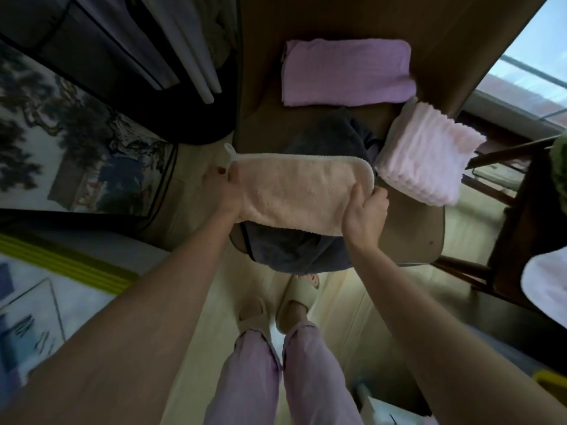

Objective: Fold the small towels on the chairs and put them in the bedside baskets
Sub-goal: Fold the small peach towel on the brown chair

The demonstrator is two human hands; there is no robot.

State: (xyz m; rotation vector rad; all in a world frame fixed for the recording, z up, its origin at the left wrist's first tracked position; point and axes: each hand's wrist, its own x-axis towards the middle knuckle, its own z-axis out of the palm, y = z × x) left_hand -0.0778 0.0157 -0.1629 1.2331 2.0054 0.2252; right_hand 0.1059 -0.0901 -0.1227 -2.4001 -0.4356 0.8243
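Left of the work area stands a dark wardrobe (116, 65) with hanging garments; below it lies a bed (46, 286) with a patterned cover edged in a yellow-green stripe. No bedside basket can be identified anywhere in the head view.

The left hand (222, 187) grips the left short end of a peach towel (294, 191), thumb on top and fingers curled beneath. The towel is held level above the chair seat (411, 228), stretched between both hands, and reads as a doubled oblong with a small hanging loop (229, 150) at its upper left corner. The right hand (363, 210) pinches the right end, thumb over the top face and fingers wrapped under the edge.

Directly beneath the held towel a dark grey towel (306, 250) lies crumpled and unfolded on the seat. Against the chair back rests a purple towel (346, 72), folded flat. To the right, a pink ribbed towel (426, 157) lies folded at the seat's right edge, partly overhanging it. A second, darker chair (506, 179) stands at the far right; a white cloth (549, 289) and a green item (560, 167) on it are cut off by the frame and cannot be assessed.

Assessment: folding is partly done. Two towels appear finished, the peach one seems mid-fold, and the grey one is untouched. Nothing is shown placed in a basket, so that whole step appears outstanding.
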